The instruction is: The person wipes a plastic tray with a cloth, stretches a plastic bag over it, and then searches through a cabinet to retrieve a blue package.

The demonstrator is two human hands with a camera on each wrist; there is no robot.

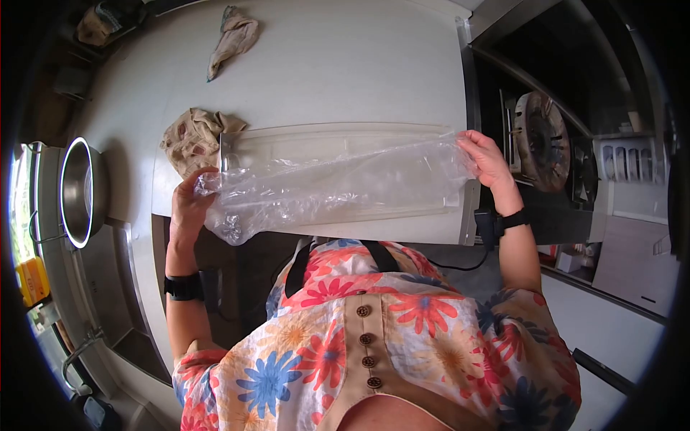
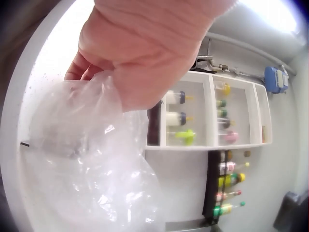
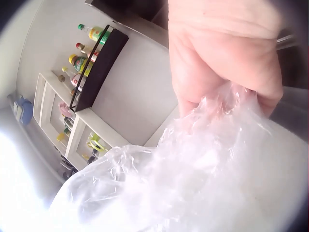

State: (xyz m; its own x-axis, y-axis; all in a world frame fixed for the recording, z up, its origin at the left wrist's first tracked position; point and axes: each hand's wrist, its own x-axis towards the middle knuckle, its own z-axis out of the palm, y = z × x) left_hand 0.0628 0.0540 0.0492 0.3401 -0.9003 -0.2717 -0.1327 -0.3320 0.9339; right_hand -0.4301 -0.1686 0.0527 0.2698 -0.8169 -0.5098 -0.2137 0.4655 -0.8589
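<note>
A long piece of clear, crinkled plastic film (image 1: 345, 179) is stretched sideways between both hands, in front of the floral shirt. At its left end my left hand (image 1: 190, 208) pinches the bunched plastic; the left wrist view shows folds hanging below the fingers. My right hand (image 1: 489, 159) grips the other end between thumb and fingers, and the right wrist view shows the film gathered there. Through the film shows a pale rectangular panel (image 1: 316, 135) with a raised border, at the counter's front edge. Whether the film is a bag or a flat sheet, I cannot tell.
A patterned brown cloth (image 1: 194, 140) lies crumpled beyond my left hand, another cloth (image 1: 236, 39) farther back on the white counter (image 1: 345, 65). A metal pot (image 1: 79, 190) stands at left, a gas burner (image 1: 543, 140) at right. Wall racks hold several bottles (image 2: 231, 180).
</note>
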